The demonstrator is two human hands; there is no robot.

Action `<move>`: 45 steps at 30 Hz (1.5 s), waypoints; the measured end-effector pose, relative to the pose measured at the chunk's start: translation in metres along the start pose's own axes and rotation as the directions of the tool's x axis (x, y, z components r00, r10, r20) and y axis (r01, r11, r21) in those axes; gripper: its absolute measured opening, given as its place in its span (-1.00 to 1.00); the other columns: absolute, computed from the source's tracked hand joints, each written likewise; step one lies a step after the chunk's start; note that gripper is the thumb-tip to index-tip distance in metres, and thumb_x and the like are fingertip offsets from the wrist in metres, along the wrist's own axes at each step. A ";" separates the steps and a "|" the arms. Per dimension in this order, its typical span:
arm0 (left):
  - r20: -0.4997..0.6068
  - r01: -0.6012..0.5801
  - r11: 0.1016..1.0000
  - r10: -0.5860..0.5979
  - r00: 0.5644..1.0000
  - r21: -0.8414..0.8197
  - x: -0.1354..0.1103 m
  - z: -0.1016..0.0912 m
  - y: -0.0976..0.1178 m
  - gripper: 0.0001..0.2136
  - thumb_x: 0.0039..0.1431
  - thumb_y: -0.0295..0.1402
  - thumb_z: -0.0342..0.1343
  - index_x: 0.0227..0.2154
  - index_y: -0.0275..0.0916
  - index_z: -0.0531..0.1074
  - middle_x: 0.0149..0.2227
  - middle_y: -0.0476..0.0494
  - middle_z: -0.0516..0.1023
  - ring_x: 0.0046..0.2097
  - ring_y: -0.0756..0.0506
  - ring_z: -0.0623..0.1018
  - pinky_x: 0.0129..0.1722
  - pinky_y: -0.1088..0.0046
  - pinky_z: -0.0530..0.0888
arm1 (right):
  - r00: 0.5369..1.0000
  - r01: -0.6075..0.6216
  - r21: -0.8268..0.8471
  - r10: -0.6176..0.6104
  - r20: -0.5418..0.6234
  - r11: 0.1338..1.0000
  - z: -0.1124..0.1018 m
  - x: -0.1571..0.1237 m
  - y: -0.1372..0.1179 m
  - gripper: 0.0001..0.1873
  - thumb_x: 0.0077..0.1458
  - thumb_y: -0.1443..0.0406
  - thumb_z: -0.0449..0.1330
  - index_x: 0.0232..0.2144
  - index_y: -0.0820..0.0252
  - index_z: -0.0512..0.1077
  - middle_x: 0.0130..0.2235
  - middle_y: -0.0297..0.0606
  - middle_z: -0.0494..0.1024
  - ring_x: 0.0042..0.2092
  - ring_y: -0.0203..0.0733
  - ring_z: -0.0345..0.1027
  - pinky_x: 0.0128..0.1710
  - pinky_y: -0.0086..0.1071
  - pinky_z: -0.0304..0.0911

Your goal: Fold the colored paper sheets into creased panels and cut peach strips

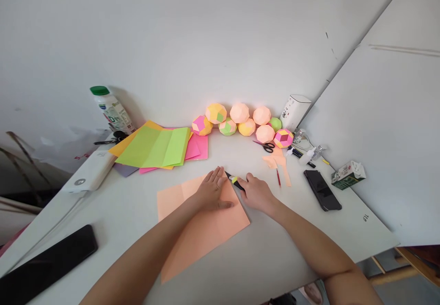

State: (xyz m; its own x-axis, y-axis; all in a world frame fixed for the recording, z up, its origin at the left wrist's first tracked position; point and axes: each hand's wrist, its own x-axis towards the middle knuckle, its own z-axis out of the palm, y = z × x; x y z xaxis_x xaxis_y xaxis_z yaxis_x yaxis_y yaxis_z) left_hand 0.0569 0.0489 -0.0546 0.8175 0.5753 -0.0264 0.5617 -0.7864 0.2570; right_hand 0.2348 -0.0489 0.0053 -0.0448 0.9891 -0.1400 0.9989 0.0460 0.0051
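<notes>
A creased sheet of peach paper (199,238) lies on the white table. My left hand (213,190) presses flat on its upper right part, fingers stretched toward the far corner and thumb out to the right. Wrapped in my right hand (256,191) is a black and yellow utility knife (236,182). Its tip points up and left, near the paper's far right corner, close to my left fingertips. Whether the blade touches the paper is too small to tell. Just beyond my right hand lie peach paper scraps (280,160) and a thin red stick-like object (278,178).
Colored sheets (151,146) lie at the back left, near a green-capped bottle (113,110) and a white power bank (89,172). Several faceted paper balls (239,113) line the wall. Scissors (268,147), a phone (322,190) and a small carton (348,175) are to the right.
</notes>
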 end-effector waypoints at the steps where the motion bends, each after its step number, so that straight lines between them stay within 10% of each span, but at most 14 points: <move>1: 0.000 -0.002 1.000 0.002 1.000 -0.009 0.000 0.000 -0.001 -0.13 -0.05 0.28 -0.08 0.15 -0.36 0.14 0.35 -0.39 -0.22 0.35 -0.27 -0.17 0.29 0.16 -0.08 | 1.000 -0.002 0.001 0.002 -0.005 1.000 0.000 0.001 -0.001 -0.49 0.17 0.29 -0.02 0.18 0.10 0.19 -0.13 -0.14 0.35 -0.27 -0.19 0.33 -0.44 -0.42 0.11; 14: -0.164 -0.027 0.979 -0.007 0.986 -0.201 -0.002 0.008 -0.004 -0.17 -0.14 0.22 0.11 0.07 -0.34 0.25 0.32 -0.42 -0.03 0.33 -0.33 -0.03 0.28 0.08 -0.01 | 0.979 -0.143 0.032 0.146 -0.142 0.989 0.017 0.022 0.018 -0.52 0.20 0.27 -0.02 0.17 0.15 0.19 -0.08 -0.06 0.32 -0.15 -0.06 0.29 -0.34 -0.34 0.18; 19: -0.347 0.066 0.953 -0.172 0.922 -0.297 -0.001 0.003 -0.011 -0.54 0.30 -0.08 -0.28 0.10 -0.24 0.19 0.26 -0.28 0.17 0.25 -0.11 0.22 0.13 0.28 0.30 | 0.931 -0.230 0.084 0.244 -0.270 0.970 0.018 0.021 0.049 -0.55 0.15 0.40 -0.02 0.10 0.35 0.28 -0.10 0.12 0.33 -0.01 0.16 0.16 -0.12 -0.06 0.14; 26: -0.391 0.153 0.961 -0.236 0.890 -0.231 -0.021 -0.011 -0.022 -0.58 0.30 -0.22 -0.34 -0.04 -0.20 0.39 -0.06 -0.19 0.53 -0.04 -0.12 0.53 -0.10 0.31 0.47 | 0.927 0.167 0.224 -0.076 -0.368 0.960 0.033 -0.003 0.001 -0.59 0.10 0.19 0.13 -0.01 0.21 0.37 -0.01 -0.05 0.36 0.05 0.02 0.16 0.05 -0.12 0.11; 33: -0.368 0.148 0.989 -0.133 0.920 0.015 -0.048 0.035 0.000 -0.44 0.23 -0.06 -0.16 0.15 -0.33 0.26 0.27 -0.35 0.14 0.30 -0.33 0.10 0.22 0.01 0.10 | 0.934 0.210 0.546 -0.001 -0.358 0.811 0.048 0.008 -0.026 -0.43 -0.01 0.24 0.22 0.07 0.22 0.27 -0.01 -0.07 0.39 0.02 -0.02 0.25 0.04 -0.11 0.19; 39: -0.406 0.159 0.980 -0.098 0.908 0.119 -0.035 0.042 -0.008 -0.37 0.26 -0.02 -0.23 0.23 -0.41 0.11 0.27 -0.38 0.12 0.29 -0.30 0.12 0.21 0.06 0.14 | 0.961 0.127 0.737 0.103 -0.258 0.664 0.044 0.028 -0.009 -0.59 0.03 0.38 0.11 -0.02 0.18 0.34 -0.39 -0.36 0.47 -0.38 -0.27 0.36 -0.31 -0.37 0.32; 45: -0.402 0.152 0.971 -0.068 0.913 0.182 -0.036 0.044 -0.011 -0.36 0.26 -0.02 -0.24 0.22 -0.44 0.11 0.26 -0.41 0.13 0.29 -0.31 0.13 0.20 0.06 0.16 | 0.970 0.102 0.816 0.125 -0.209 0.569 0.043 0.035 0.003 -0.69 0.03 0.37 0.12 -0.12 0.19 0.40 -0.42 -0.36 0.52 -0.35 -0.27 0.40 -0.27 -0.38 0.28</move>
State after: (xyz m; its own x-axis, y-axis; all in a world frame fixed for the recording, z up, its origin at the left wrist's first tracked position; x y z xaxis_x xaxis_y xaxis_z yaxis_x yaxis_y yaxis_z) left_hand 0.0265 0.0268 -0.0987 0.6572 0.6689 0.3474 0.6932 -0.7173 0.0697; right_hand 0.2369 -0.0199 -0.0420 0.0791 0.9943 0.0714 0.5727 0.0133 -0.8197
